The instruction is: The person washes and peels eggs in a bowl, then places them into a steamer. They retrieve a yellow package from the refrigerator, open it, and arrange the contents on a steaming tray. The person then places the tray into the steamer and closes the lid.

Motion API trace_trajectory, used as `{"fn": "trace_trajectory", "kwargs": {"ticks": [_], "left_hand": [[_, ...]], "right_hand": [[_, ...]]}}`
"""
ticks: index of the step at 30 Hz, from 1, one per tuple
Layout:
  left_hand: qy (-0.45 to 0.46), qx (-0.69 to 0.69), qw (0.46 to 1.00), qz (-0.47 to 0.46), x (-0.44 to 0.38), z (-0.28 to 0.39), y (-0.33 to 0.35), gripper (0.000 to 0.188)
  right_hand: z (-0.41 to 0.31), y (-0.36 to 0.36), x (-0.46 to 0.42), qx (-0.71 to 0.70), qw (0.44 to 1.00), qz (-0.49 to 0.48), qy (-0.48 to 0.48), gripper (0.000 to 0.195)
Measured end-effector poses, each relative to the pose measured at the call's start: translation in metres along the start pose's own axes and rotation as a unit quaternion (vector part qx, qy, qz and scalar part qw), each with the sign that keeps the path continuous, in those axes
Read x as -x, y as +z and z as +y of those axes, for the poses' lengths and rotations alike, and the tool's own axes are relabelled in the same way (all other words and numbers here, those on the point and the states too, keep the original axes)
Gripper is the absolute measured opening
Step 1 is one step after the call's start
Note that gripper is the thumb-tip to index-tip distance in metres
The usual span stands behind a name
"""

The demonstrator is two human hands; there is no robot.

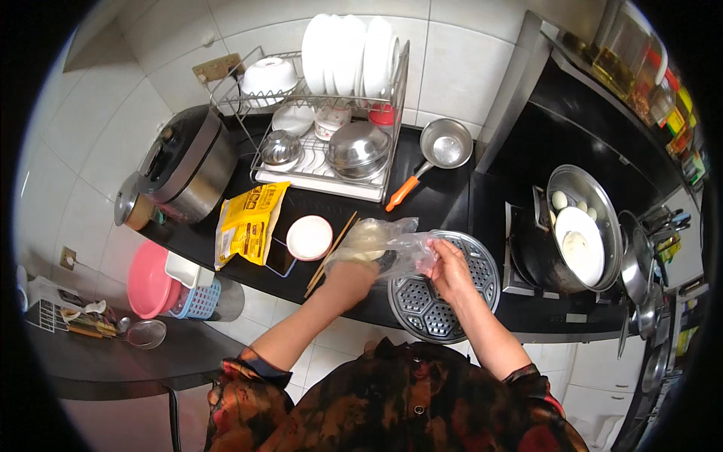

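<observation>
My right hand (450,271) pinches the edge of a clear plastic bag (405,243) over the black counter. My left hand (351,282) is at the bag's other end, its fingers hidden by plastic and blur. Just beyond it, a pale rounded lump (367,234) shows through the film; I cannot tell exactly what it is. Below my right forearm lies a round perforated metal steamer plate (411,302). Wooden chopsticks (322,271) rest left of the bag, beside a small white bowl (309,238) with a red rim.
A yellow food packet (248,226) and an electric pressure cooker (189,164) stand left. Behind are a wire dish rack (322,189) and an orange-handled ladle (446,144). At right, a wide metal pan (570,178) on the stove holds eggs and a white plate (590,263).
</observation>
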State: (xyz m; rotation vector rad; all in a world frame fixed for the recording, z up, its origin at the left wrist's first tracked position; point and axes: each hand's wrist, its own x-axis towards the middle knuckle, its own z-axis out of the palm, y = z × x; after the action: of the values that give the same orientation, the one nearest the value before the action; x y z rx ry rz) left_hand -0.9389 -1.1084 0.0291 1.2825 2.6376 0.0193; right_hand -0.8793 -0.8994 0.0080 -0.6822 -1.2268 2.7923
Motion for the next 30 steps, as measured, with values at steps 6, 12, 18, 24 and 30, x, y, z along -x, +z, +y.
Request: {"fn": "trace_trajectory", "kwargs": {"ticks": [6,12,18,24,30], "left_hand": [[-0.012,-0.020,0.998,0.058,0.007,-0.034,0.031,0.021],[-0.039,0.034,0.989,0.139,0.002,-0.024,0.028,0.041],[-0.037,0.068,0.993,0.084,0.001,-0.034,0.038,0.057],[-0.010,0.065,0.997,0.041,0.004,-0.041,0.031,0.052],[-0.003,0.107,0.992,0.071,0.015,-0.044,0.024,0.048]], "right_hand": [[0.013,0.004,-0.009,0.054,0.998,0.021,-0.021,0.019],[0.026,-0.002,-0.010,0.072,0.997,0.021,-0.013,0.021],[0.028,0.004,-0.010,0.091,0.995,0.034,-0.017,0.025],[0.026,-0.001,-0.020,0.084,0.996,0.028,-0.030,0.025],[0.031,-0.005,-0.015,0.096,0.994,0.056,-0.013,0.024]]}}
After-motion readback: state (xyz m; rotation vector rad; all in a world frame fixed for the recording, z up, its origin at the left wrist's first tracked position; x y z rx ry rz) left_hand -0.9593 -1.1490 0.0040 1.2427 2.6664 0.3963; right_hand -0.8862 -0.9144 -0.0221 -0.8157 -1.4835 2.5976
